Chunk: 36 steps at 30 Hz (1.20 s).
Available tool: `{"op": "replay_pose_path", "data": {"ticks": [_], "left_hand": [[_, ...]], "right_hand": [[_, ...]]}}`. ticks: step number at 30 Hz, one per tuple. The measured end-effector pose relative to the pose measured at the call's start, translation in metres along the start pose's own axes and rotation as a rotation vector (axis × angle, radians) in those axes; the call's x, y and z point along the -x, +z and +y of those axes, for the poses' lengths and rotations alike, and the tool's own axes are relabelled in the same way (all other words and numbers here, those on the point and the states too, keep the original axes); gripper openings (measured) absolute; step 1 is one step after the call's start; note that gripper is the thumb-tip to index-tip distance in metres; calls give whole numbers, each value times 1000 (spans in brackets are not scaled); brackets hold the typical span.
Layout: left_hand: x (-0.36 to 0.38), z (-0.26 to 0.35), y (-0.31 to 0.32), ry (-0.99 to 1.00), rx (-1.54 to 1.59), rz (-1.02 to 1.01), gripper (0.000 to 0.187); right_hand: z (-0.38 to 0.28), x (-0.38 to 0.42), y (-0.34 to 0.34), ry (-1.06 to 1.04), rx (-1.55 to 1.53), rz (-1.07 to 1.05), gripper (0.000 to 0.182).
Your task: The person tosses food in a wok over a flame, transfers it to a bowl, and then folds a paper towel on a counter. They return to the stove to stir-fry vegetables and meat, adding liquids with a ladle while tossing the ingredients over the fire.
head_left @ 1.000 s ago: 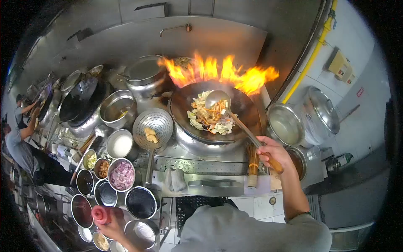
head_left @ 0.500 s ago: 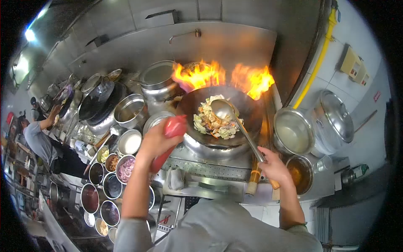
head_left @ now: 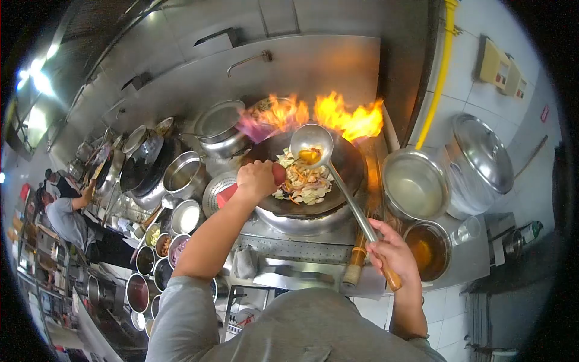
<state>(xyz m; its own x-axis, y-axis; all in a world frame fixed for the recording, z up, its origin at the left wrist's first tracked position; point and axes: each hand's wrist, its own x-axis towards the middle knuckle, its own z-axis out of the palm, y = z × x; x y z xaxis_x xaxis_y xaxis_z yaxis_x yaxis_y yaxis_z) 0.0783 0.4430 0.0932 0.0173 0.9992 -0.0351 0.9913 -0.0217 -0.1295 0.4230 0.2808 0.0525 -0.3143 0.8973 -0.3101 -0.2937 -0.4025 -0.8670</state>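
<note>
My left hand (head_left: pixel 256 182) is closed round a red bottle (head_left: pixel 227 195), tipped with its front end toward the ladle. Fingers hide the bottle's middle. My right hand (head_left: pixel 393 252) grips the handle of a long metal ladle (head_left: pixel 351 204) near its wooden end. The ladle's bowl faces up over the wok (head_left: pixel 348 166) and holds a little orange-yellow liquid (head_left: pixel 310 155). Beneath the ladle, chopped cabbage and other pieces (head_left: pixel 307 186) lie in the wok. Tall flames (head_left: pixel 347 116) rise behind the wok's far rim.
Left of the wok stand a lidded pot (head_left: pixel 218 123), a perforated strainer (head_left: pixel 216 190) and several ingredient pots (head_left: pixel 137 292). On the right are a pot of cloudy liquid (head_left: pixel 415 186) and a bowl of brown liquid (head_left: pixel 427 250). A bamboo brush (head_left: pixel 356 265) lies near my right hand. Another person (head_left: pixel 63 217) stands far left.
The ladle has lifted off the food and now holds orange-yellow liquid. My left hand has brought the bottle forward and right, tilting it toward the ladle. The view has shifted slightly.
</note>
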Motion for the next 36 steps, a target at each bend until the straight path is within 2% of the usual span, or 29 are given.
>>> {"op": "replay_pose_path", "data": {"ticks": [7, 10, 16, 19, 23, 26, 28, 29, 31, 33, 34, 36], "left_hand": [[14, 26, -15, 86, -69, -66, 33], [12, 19, -14, 58, -44, -8, 32], [32, 29, -23, 73, -46, -41, 32], [22, 23, -5, 30, -23, -28, 46], [30, 8, 7, 1, 291, 120, 60], [35, -6, 16, -73, 655, 305, 70], [46, -15, 18, -163, 866, 428, 76], [56, -25, 15, -219, 916, 384, 73], [97, -30, -15, -278, 1057, 480, 66], [130, -53, -12, -336, 1198, 562, 60], [150, -74, -4, -364, 1267, 592, 57], [194, -101, 4, -371, 1180, 747, 60]], "right_hand": [[2, -5, -8, -12, -18, 30, 61], [2, -6, -12, -1, -84, 23, 60], [0, -12, -25, 35, -96, -9, 60], [-3, -16, -28, 57, -98, -22, 60], [-9, -31, -32, 68, 0, -34, 62], [-16, -51, -32, 71, 223, -114, 64], [-12, -63, -33, 9, 506, -60, 66], [-9, -69, -33, -26, 648, -37, 66], [5, -80, -51, -301, 917, -10, 67], [-8, -79, -44, -128, 711, 29, 70], [-11, -82, -50, -37, 729, 61, 70], [5, -83, -49, -91, 865, 121, 67]]}}
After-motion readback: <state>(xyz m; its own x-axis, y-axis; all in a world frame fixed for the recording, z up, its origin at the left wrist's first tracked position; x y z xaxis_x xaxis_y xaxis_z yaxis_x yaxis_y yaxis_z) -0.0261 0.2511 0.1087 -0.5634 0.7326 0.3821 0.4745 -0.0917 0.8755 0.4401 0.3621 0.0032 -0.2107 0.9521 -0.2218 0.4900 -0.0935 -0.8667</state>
